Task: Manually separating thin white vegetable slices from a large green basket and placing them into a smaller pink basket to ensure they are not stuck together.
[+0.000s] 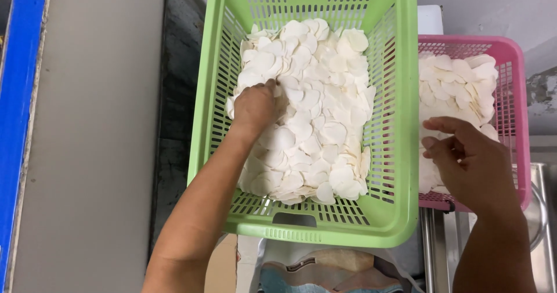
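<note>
Head view, looking straight down.

Green slotted plastic basket (400, 125), rectangular, at centre: filled with thin pale white round slices (316, 113), heaped from the far wall to the near wall, thickest along the far edge.

Left hand (255, 104): knuckles up, pressed into the heap near the basket's left wall, fingertips (271, 85) curled down among the slices; closed grip or not, cannot tell, fingers buried.

Pink slotted plastic basket (519, 96), rectangular, just beside the green basket's right wall, partly hidden behind it: holding a shallower layer of similar white slices (458, 84), banked toward its far right corner.

Right hand (467, 159): hovering over the pink basket's near left part, fingers loosely bent and apart, thumb forward, nothing visibly held.

Blue strip (20, 96) along the left edge of the picture, beside a grey flat surface (93, 130).

Metal sink rim (542, 212) at lower right, below the pink basket.

Crumpled bag (325, 272) in brown and pale blue, below the green basket's near wall.
</note>
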